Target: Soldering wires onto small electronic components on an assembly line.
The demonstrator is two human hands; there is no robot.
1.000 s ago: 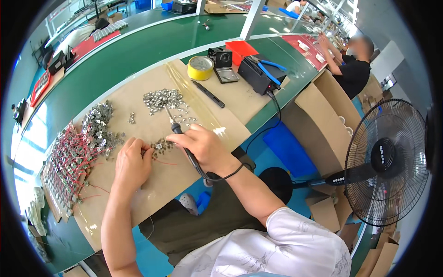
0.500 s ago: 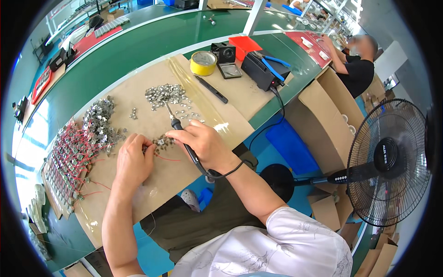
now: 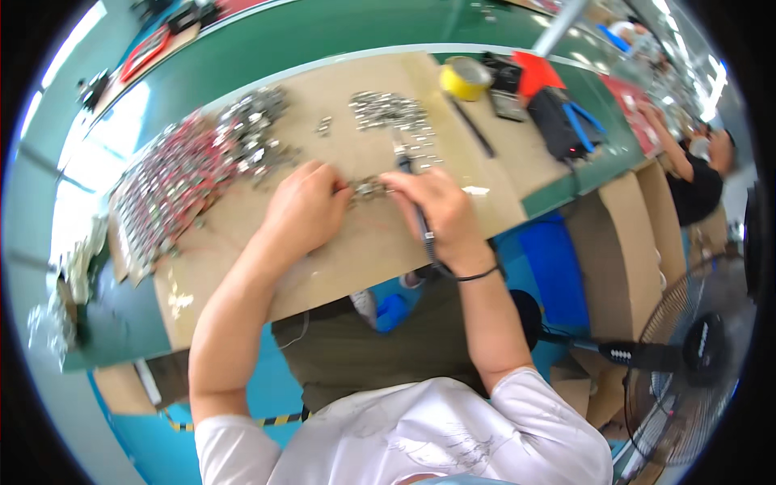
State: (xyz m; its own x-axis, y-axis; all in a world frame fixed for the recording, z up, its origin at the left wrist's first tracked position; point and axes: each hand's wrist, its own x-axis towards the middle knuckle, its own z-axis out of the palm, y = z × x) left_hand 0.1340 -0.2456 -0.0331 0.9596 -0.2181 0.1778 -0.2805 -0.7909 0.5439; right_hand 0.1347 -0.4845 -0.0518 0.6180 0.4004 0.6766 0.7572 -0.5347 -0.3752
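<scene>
My right hand (image 3: 443,212) is closed around a soldering iron (image 3: 423,225), whose tip points away from me toward a pile of small shiny metal parts (image 3: 388,111). My left hand (image 3: 305,208) has thumb and fingers pinched together; what lies in them is hidden and blurred. Between the hands, a short cluster of small metal pieces (image 3: 369,187) rests on the brown board (image 3: 356,267), close to the fingertips of both. Left of my left hand lies a heap of small metal parts with red wires (image 3: 174,178), adjoining a silvery heap (image 3: 255,121).
Toward the back right are a yellow tape roll (image 3: 466,78), a black pen-like tool (image 3: 470,125) and a black power box (image 3: 559,121) with blue-handled pliers (image 3: 584,125). A fan (image 3: 695,347) and cardboard boxes (image 3: 626,250) stand at right. A co-worker (image 3: 695,178) sits beyond.
The whole view has turned, so the bench and its contents appear shifted right and upward. My right hand still holds the soldering iron, and both hands remain close together at the small pieces.
</scene>
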